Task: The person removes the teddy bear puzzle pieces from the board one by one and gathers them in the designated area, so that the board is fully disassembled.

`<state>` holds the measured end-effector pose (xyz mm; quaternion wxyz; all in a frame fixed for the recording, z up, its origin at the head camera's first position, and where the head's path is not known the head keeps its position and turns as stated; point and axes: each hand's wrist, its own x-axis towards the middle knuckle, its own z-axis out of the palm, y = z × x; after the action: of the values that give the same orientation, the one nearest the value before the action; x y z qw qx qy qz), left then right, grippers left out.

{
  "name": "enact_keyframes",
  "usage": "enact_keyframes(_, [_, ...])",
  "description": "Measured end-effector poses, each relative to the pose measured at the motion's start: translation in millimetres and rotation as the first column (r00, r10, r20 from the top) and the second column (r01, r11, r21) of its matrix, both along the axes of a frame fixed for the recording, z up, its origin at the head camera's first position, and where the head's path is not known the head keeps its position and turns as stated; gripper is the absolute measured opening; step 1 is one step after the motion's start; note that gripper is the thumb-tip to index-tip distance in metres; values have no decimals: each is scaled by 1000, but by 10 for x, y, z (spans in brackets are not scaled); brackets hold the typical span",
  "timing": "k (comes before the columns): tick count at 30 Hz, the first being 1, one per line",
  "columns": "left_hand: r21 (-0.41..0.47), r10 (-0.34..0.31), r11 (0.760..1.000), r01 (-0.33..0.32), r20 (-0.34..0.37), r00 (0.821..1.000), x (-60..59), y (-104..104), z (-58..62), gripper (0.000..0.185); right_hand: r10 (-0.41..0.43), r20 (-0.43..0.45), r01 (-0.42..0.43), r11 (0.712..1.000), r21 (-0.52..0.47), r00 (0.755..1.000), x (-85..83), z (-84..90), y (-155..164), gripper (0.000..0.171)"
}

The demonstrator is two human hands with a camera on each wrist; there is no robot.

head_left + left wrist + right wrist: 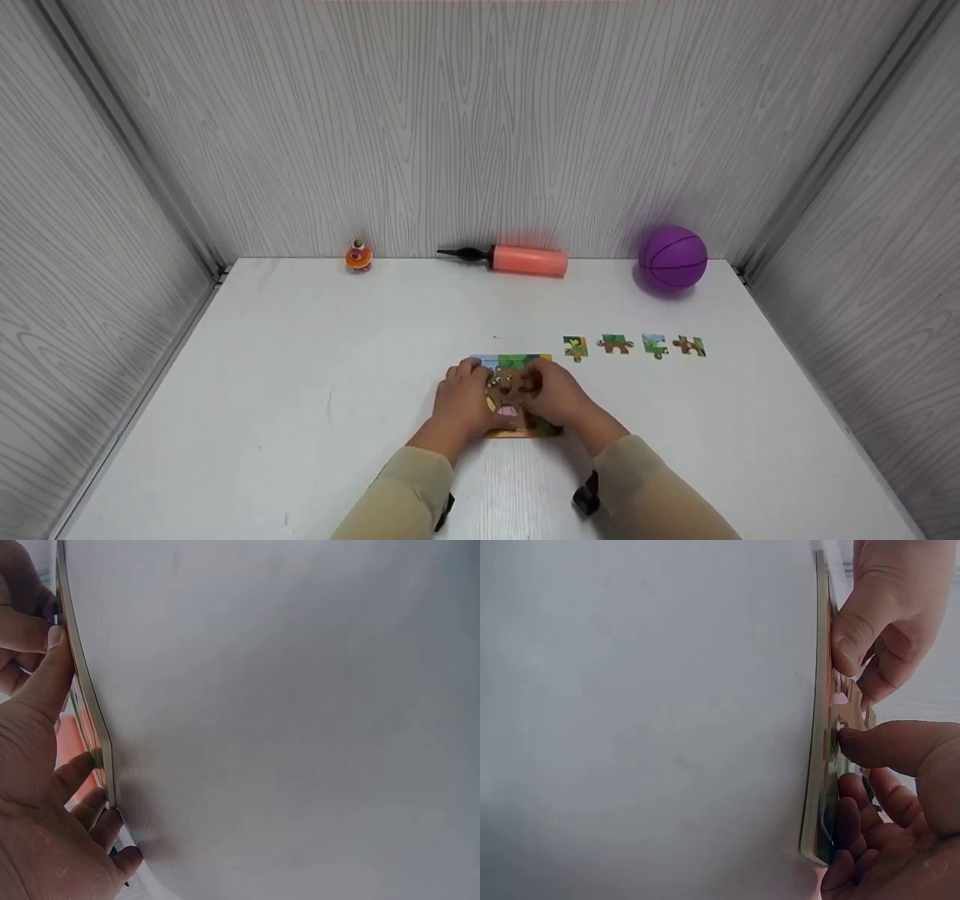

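Cardboard, by the look of it: a thin flat puzzle board lying on the white tabletop, near the front edge, right under the person's hands. Picture on it is mostly brown, some animal figure perhaps, with green and blue along the top and an orange strip at the bottom; too covered to read further.

Left hand rests on the board's left side, thumb laid along its edge, fingers fairly straight and pressing down rather than gripping. Right hand works over the middle; from the right wrist view the thumb and a finger pinch a small puzzle piece just above the board's face.

Judgement on handling: board and pieces look light and stiff, edge thin as card. Likely to slide on the smooth tabletop unless held down flat, as the left hand does. Pieces best taken by the edges between fingertips; tabs could bend if forced.

Four loose pieces lie in a row to the right of the board, apart from each other, green and brown printing.

Along the back wall: a small orange toy, an orange hand pump with black nozzle, a purple ball.
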<state>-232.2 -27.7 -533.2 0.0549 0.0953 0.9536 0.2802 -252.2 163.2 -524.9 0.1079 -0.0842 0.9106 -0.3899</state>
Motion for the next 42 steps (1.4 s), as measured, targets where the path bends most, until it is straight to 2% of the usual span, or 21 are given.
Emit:
enact_keyframes(5, [0, -1, 1000, 1, -8, 1000, 1, 3, -17, 92, 36, -45, -38, 998, -40, 998, 20, -8, 18, 26])
enact_keyframes(10, [0, 3, 1000, -3, -10, 1000, 4, 0, -10, 92, 53, -61, -55, 998, -30, 997, 18, -2, 20, 31])
enact_keyframes(18, [-7, 5, 1000, -5, -11, 1000, 3, 1, -33, 94, 41, -54, -42, 999, -19, 998, 5, 2, 28, 33])
enact_keyframes(25, [-21, 9, 1000, -9, -10, 1000, -6, 5, -32, 96, 41, -42, -44, 997, -62, 998, 5, 30, 116, 34])
enact_keyframes(30, [-21, 7, 1000, -6, 5, 1000, -2, 8, -22, 97, 37, -56, -41, 997, -61, 998, -13, 82, 291, 37])
enact_keyframes(35, [-6, -2, 1000, 2, -1, 1000, 3, -1, -8, 99, -16, -74, 13, 999, -42, 997, -26, 167, 543, 39])
enact_keyframes(42, [7, -2, 1000, 2, 0, 1000, -1, -7, -14, 101, -26, -139, 19, 998, -53, 990, -21, 233, 907, 39])
